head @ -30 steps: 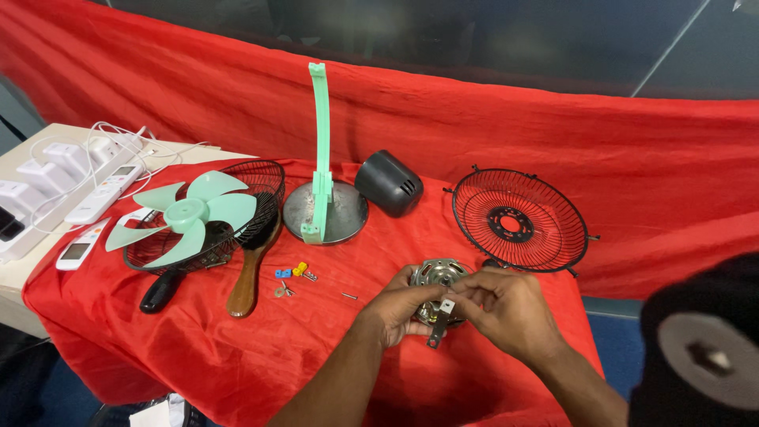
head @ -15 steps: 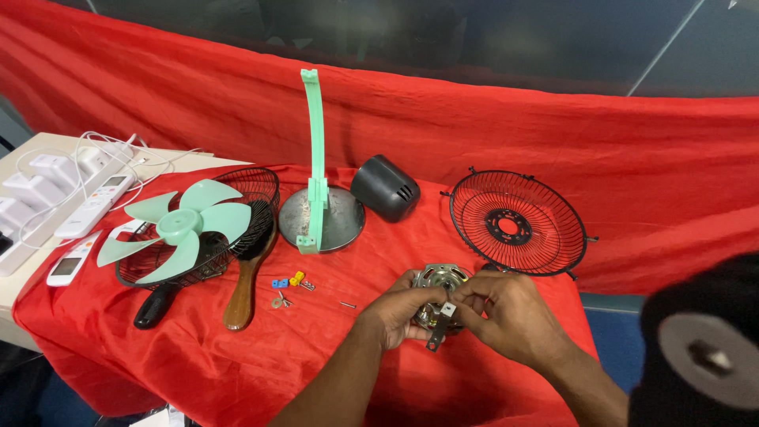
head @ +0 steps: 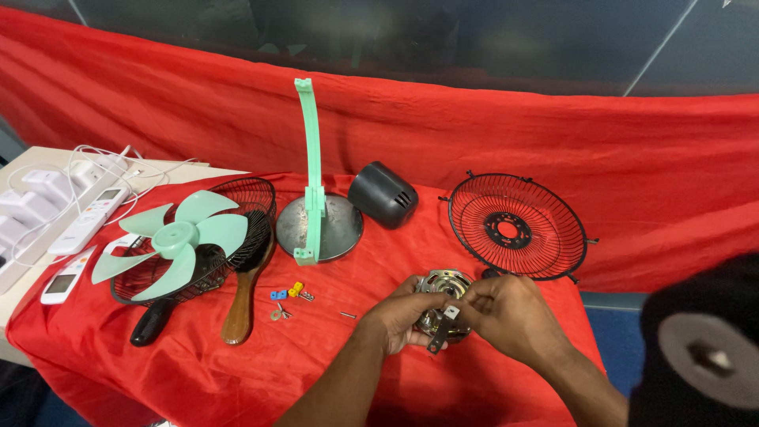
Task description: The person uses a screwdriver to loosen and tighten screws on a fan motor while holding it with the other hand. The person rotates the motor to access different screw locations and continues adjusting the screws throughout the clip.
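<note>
A metal fan motor (head: 443,286) rests on the red cloth (head: 316,372) at the near middle. My left hand (head: 399,320) cups it from the left and below. My right hand (head: 510,316) grips its right side, with fingertips on a small white part at the motor's front. A dark metal tab sticks out below the motor. A black wire fan guard (head: 518,229) lies just behind my hands. A black motor cover (head: 383,194) lies behind on its side.
A green stand on a round metal base (head: 316,225) rises at centre. Green fan blades (head: 170,241) lie on another black guard at left, beside a wooden brush (head: 241,308) and a black handle (head: 150,323). Small screws and coloured bits (head: 288,296) lie loose. Remotes and cables (head: 79,225) sit far left.
The view has shifted slightly, so the objects sit lower and more to the left in frame. Both hands stay on the motor with only small finger movement.
</note>
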